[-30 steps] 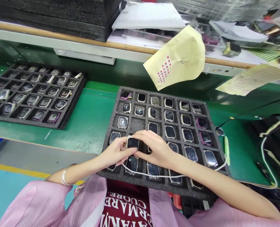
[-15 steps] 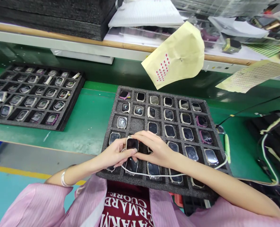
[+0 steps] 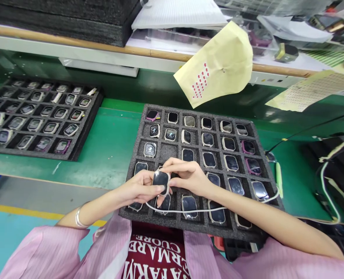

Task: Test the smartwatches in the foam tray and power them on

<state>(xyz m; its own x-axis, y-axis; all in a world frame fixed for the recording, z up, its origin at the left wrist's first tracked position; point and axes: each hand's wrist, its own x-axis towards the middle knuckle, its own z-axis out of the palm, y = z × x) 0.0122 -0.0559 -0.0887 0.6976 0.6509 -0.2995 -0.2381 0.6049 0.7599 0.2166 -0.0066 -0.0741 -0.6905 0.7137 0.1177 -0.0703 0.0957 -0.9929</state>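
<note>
Dark grey foam formed the compartmented tray on the green tabletop before the person; above its near left part, the left hand gripped a watch, thumb laid across the lower part of the dark screen; the right hand had its fingers bent at the watch's upper right edge, though whether they pinched or merely touched it could not be told; a white cable curved from beneath the left hand along the tray's near side and passed under the right forearm; other watches sat in the compartments, mostly pale-framed, a few purple; a second tray of watches lay well apart, to the left.
</note>
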